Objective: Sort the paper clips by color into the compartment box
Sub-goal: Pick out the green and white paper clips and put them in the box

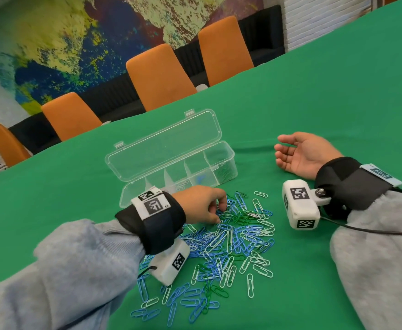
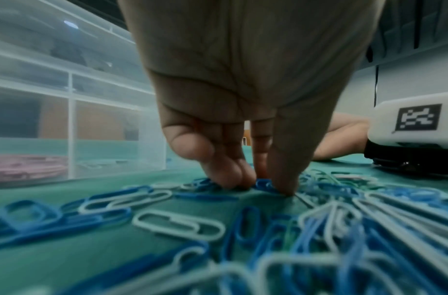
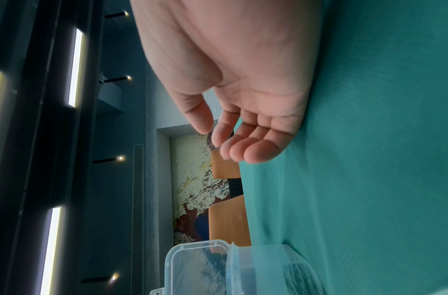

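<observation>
A loose pile of blue, white and green paper clips (image 1: 233,239) lies on the green cloth. Behind it stands the clear compartment box (image 1: 228,151), lid thrown back. Its rightmost cell holds green clips (image 1: 224,170), the one beside it a few blue. In the left wrist view pink clips (image 2: 23,165) show through the box wall (image 2: 71,119). My left hand (image 1: 220,210) reaches down into the far edge of the pile. There its thumb and fingers (image 2: 230,175) pinch a blue clip (image 2: 264,184) against the cloth. My right hand (image 1: 280,148) rests palm up, relaxed and empty, right of the box (image 3: 243,269).
Orange chairs (image 1: 159,77) line the far edge of the green table (image 1: 314,103). The right wrist's white camera block (image 1: 301,206) and its black cable lie just right of the pile. Bare cloth stretches beyond the right hand (image 3: 218,139).
</observation>
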A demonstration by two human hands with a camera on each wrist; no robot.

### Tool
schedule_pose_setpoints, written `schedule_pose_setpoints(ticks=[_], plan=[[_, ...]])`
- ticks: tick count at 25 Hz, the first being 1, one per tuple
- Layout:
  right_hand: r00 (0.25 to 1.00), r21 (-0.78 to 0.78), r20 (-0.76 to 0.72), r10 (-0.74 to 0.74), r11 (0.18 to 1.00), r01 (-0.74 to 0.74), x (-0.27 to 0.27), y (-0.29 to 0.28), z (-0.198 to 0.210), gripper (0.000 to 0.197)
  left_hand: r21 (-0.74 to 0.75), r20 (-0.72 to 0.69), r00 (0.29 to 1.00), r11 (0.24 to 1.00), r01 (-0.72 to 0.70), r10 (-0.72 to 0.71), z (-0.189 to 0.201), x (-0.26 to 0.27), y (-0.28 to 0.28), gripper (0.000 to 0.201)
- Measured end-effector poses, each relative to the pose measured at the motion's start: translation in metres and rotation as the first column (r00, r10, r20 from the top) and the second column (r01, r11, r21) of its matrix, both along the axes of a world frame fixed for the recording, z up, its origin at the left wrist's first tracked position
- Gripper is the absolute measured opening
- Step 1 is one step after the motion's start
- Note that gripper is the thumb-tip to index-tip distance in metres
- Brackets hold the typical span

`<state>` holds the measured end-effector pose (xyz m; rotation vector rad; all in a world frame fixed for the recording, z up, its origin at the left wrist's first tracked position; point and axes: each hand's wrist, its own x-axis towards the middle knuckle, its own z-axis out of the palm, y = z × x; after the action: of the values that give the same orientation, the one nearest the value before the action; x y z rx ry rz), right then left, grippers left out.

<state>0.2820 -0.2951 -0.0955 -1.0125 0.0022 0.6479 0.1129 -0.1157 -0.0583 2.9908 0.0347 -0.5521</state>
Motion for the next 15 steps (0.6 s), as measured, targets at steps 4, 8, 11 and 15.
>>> schedule_pose_setpoints(ticks=[4,8,11,15], plan=[[1.0,0.007,0.0,0.001,1.0,-0.001,0.001,0.0,-0.001,0.018,-0.042,-0.007,1.0,0.999,0.0,0.0,-0.002,0.0,-0.002,0.029],[1.0,0.004,0.001,0.005,1.0,-0.005,0.003,0.0,-0.001,0.017,0.024,-0.001,0.997,0.997,0.078,-0.078,-0.002,0.006,-0.01,0.014],[1.0,0.007,-0.004,0.002,1.0,-0.001,0.004,0.0,-0.003,0.016,0.043,0.007,0.997,0.996,0.08,-0.081,-0.002,0.007,-0.012,0.012],[1.0,0.007,-0.002,0.007,1.0,-0.007,0.003,0.0,-0.002,0.016,-0.194,0.068,0.994,0.979,-0.066,0.081,0.0,0.0,0.001,0.014]])
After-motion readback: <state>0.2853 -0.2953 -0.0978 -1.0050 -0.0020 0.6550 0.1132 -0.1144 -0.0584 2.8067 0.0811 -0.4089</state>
